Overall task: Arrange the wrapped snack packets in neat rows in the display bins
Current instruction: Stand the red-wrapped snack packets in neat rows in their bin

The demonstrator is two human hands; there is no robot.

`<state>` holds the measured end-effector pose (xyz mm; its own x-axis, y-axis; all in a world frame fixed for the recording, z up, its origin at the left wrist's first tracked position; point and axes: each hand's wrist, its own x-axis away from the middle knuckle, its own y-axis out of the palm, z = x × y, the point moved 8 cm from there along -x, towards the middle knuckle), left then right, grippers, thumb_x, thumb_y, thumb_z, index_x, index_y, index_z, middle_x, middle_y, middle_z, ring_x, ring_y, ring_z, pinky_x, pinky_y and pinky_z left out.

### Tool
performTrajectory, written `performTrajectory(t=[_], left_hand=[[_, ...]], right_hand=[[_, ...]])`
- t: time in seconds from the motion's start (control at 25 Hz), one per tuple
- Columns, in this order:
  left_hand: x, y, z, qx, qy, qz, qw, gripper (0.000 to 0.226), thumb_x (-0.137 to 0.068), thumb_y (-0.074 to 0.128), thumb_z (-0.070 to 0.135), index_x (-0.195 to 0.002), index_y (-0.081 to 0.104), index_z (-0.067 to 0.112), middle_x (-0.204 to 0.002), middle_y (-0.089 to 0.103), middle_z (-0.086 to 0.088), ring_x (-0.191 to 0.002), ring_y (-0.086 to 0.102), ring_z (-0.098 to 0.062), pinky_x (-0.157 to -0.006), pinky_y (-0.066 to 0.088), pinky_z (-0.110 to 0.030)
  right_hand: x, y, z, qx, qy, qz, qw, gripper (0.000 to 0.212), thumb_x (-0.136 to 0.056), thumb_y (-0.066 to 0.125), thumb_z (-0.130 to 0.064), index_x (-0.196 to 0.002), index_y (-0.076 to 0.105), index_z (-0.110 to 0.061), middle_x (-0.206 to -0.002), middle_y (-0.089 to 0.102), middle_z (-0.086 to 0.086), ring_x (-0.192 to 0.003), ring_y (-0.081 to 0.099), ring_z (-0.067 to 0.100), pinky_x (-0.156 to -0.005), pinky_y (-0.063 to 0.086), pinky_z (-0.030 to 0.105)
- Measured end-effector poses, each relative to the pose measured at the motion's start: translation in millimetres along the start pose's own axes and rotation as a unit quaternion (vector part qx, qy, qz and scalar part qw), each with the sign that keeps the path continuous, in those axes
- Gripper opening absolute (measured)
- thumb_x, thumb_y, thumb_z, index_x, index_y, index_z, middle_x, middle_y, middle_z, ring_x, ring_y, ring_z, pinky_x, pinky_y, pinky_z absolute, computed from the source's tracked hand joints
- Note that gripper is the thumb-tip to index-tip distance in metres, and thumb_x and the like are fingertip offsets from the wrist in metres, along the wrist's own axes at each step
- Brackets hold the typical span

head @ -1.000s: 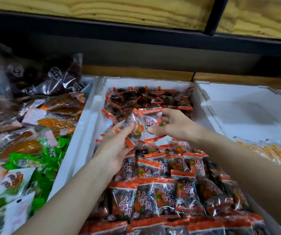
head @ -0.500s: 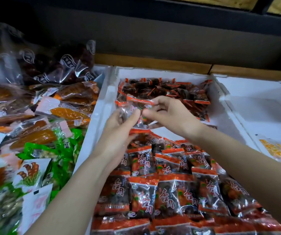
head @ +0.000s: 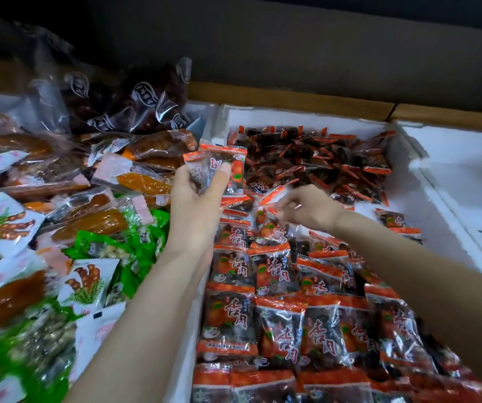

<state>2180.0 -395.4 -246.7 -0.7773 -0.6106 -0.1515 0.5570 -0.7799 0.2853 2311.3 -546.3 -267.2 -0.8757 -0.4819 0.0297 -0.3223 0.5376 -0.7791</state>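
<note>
A white foam bin (head: 426, 181) holds red-and-clear snack packets. Neat rows (head: 286, 321) fill its near half and a loose heap (head: 315, 161) lies at the back. My left hand (head: 196, 199) is raised over the bin's left wall and grips a small stack of these packets (head: 219, 167) upright between thumb and fingers. My right hand (head: 309, 207) reaches down at the front of the heap, fingers curled and pinching the edge of a packet (head: 274, 196) just above the farthest row.
The left bin holds mixed snacks: orange packets (head: 143, 181), green packets (head: 135, 248), white packets (head: 88, 280) and dark sweets in clear wrap (head: 135, 109). A white bin (head: 466, 170) stands at the right. A dark shelf wall (head: 292, 53) rises behind.
My hands have separated. The left one lifted the packet stack up and to the left; the right one let go of the stack and dropped to the heap's front edge. The camera tilted down.
</note>
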Motion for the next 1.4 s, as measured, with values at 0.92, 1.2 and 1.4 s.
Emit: performTrajectory(t=[0.92, 1.2, 1.4], left_hand=[[2, 8, -12, -0.034, -0.027, -0.029, 0.999, 0.015, -0.090, 0.063, 0.035, -0.102, 0.058, 0.029, -0.113, 0.063, 0.005, -0.107, 0.060, -0.010, -0.101, 0.044, -0.039], [8, 20, -16, -0.026, -0.042, -0.077, 0.996, 0.028, -0.090, 0.063, 0.035, -0.115, 0.056, 0.028, -0.112, 0.066, 0.009, -0.109, 0.061, -0.011, -0.103, 0.042, -0.042], [12, 25, -16, -0.041, -0.041, -0.091, 0.994, 0.023, -0.089, 0.063, 0.035, -0.110, 0.057, 0.027, -0.110, 0.068, 0.009, -0.108, 0.061, -0.011, -0.102, 0.043, -0.042]], right_hand=[[-36, 19, 14, 0.050, 0.072, -0.073, 0.993, 0.031, -0.085, 0.068, -0.016, -0.110, 0.053, -0.010, -0.079, 0.047, -0.004, -0.077, 0.051, 0.014, -0.074, 0.041, 0.027], [-19, -50, 19, -0.042, 0.025, 0.155, 0.987, 0.035, -0.091, 0.060, -0.019, -0.123, 0.053, -0.006, -0.108, 0.062, 0.013, -0.090, 0.060, 0.025, -0.083, 0.050, 0.038], [17, -27, 22, 0.033, 0.024, -0.040, 0.998, 0.013, -0.095, 0.053, -0.018, -0.095, 0.061, -0.009, -0.076, 0.057, 0.006, -0.064, 0.052, 0.012, -0.062, 0.043, 0.021]])
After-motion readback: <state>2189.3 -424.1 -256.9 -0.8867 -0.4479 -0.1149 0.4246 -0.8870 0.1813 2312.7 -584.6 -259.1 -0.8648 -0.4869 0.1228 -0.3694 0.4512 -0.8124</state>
